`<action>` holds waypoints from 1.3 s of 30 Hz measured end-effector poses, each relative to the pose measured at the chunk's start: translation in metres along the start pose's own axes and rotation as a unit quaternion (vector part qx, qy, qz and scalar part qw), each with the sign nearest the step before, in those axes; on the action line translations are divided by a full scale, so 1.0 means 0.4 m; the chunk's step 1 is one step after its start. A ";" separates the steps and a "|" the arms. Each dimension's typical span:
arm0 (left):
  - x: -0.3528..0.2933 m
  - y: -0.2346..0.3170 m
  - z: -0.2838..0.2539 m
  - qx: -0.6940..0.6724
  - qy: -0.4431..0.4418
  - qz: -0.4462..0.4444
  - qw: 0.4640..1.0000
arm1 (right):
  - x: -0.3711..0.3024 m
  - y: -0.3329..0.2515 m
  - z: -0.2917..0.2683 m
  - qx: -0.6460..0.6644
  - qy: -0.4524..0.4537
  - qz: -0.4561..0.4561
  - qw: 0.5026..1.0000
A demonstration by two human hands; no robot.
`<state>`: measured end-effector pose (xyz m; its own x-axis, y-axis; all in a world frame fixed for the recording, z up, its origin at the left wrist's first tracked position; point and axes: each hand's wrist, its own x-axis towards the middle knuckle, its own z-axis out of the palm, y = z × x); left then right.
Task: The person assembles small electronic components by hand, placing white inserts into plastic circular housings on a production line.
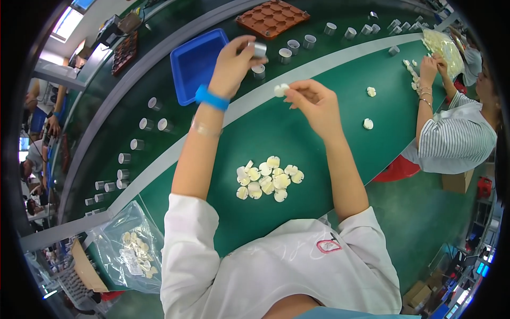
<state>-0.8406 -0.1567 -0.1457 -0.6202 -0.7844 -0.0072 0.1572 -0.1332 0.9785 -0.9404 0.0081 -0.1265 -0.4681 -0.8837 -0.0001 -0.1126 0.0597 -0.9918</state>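
Observation:
My left hand, with a blue wristband, reaches over the far belt and is closed on a small silver metal cylinder. Just below it stands another open metal cup. In front of me to the right, my right hand pinches a small cream-white notched disc between thumb and fingers. Between my forearms lies a loose pile of similar cream discs on the green table.
An empty blue tray sits left of my left hand. A brown moulded tray lies farther back. Metal cups line the belt. A plastic bag of discs is at lower left. At right a co-worker's hands handle discs.

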 end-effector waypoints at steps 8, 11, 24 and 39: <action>-0.272 -0.047 -0.007 0.098 0.028 0.055 0.993 | -0.018 -0.035 0.038 0.154 -0.001 0.081 0.985; -0.286 -0.047 -0.008 0.188 0.026 0.119 0.975 | -0.031 -0.013 0.064 0.138 -0.017 0.094 0.986; -0.296 -0.044 0.009 0.266 0.071 0.179 0.945 | -0.037 0.021 0.112 -0.186 0.050 0.000 0.981; -0.303 -0.037 0.021 0.108 0.064 0.058 0.990 | -0.051 -0.004 0.107 -0.253 -0.016 -0.096 0.963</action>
<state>-0.7741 -0.0547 -0.1574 -0.5022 -0.8594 0.0956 0.0453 0.0843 0.9954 -0.8931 0.0059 -0.1304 -0.3703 -0.9140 0.1659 -0.6105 0.1048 -0.7851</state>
